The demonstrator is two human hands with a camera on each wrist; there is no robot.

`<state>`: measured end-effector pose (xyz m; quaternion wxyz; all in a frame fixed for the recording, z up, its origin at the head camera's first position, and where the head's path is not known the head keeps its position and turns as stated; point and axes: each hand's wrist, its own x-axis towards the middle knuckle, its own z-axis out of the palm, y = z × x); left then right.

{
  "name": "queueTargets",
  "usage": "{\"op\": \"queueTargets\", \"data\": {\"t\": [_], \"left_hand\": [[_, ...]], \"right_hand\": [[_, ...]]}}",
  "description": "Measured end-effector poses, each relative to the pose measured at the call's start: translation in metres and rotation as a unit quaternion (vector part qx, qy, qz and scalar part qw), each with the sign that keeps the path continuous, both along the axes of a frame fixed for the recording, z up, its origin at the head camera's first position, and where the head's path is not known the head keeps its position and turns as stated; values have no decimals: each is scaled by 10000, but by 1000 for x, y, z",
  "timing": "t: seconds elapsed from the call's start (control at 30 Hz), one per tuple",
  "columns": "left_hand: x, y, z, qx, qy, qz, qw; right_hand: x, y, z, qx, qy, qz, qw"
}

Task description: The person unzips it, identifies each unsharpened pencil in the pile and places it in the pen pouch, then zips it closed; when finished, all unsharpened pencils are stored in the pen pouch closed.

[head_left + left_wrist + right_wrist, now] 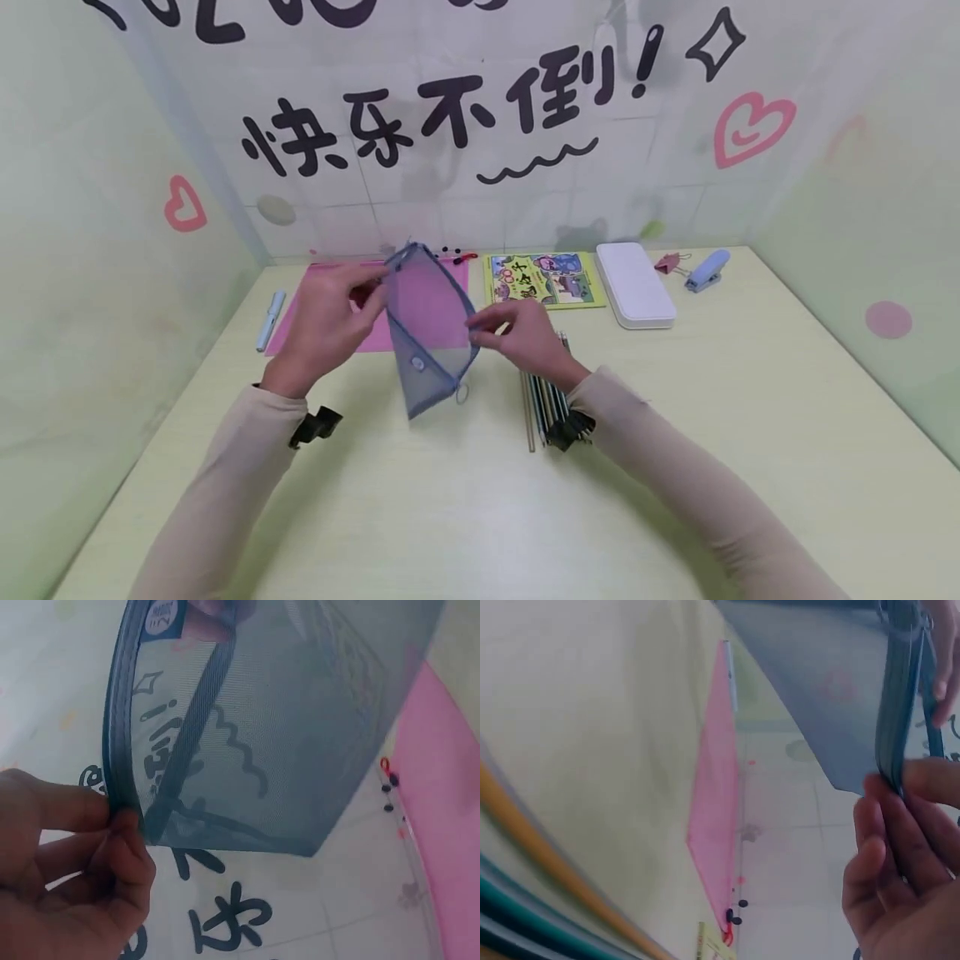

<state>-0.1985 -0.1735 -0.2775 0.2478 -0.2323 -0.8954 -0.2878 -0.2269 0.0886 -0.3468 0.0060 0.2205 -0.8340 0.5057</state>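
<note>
Both hands held the mesh pouch (pixel 429 329) up above the table (pixel 750 400): the left hand (pixel 324 327) pinched one zipper edge, the right hand (pixel 525 333) pinched the other. The pouch looked empty; the pencils (pixel 542 400) lay unpacked beneath the right wrist.

Pencils (pixel 542 400) partly behind right hand (pixel 525 337)

Head view high above the desk; both wrist views close under the shared mesh pouch (pixel 429 329).
</note>
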Motion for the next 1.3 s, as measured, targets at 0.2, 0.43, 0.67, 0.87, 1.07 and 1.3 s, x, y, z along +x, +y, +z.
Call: {"op": "queueTargets", "data": {"t": [0.2,0.43,0.67,0.87,1.07,1.3], "left_hand": [[-8,-3,-11,-167,-1696,-741,9826],[-13,-5,-26,-135,-2311,-1031,9674],[-12,-7,-34,-195,-2502,-1372,9582],[-14,-4,-39,-236,-2555,-1468,9553],[-15,-2,-42,-217,-2592,-1521,9535],[-17,-4,-46,-66,-2676,-1542,9511]], "right_hand": [[7,7,-7,858,-432,1400,9855],[-5,35,-7,1656,-219,1278,9776],[-13,51,-15,2835,-299,990,9534],[-14,40,-23,3251,-559,835,9403],[-11,25,-23,3611,-678,659,9277],[-8,17,-22,3851,-544,402,9204]]}}
